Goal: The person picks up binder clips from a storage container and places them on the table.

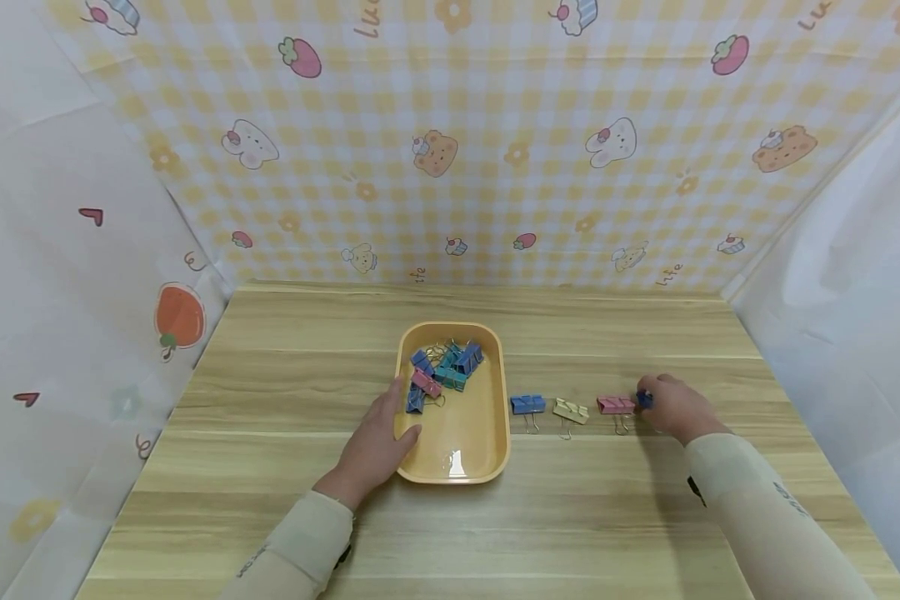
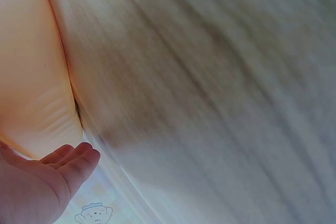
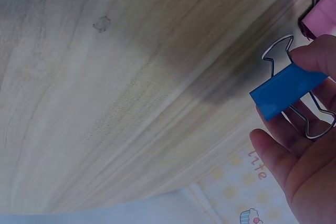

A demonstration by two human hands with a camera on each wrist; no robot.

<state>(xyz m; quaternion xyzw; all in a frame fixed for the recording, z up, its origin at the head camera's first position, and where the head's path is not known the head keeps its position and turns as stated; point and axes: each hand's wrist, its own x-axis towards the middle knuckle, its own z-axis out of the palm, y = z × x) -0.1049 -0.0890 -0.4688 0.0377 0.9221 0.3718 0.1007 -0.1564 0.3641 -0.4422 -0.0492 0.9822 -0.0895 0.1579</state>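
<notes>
A yellow tray [image 1: 457,442] holds several binder clips [image 1: 450,377] in blue, teal and pink, bunched toward its far left. My left hand [image 1: 375,437] rests along the tray's left side, fingers extended outside the wall and thumb over the rim. Right of the tray, a blue clip [image 1: 527,404], a pale yellow clip [image 1: 571,411] and a pink clip [image 1: 616,405] lie in a row on the table. At the row's right end, my right hand [image 1: 675,404] pinches a blue binder clip [image 3: 289,90] between thumb and fingers. Both wire handles of this clip show in the right wrist view.
The wood-grain table [image 1: 555,533] runs back to a yellow checkered cloth [image 1: 495,200]. White cloth sides [image 1: 67,333] stand at left and right.
</notes>
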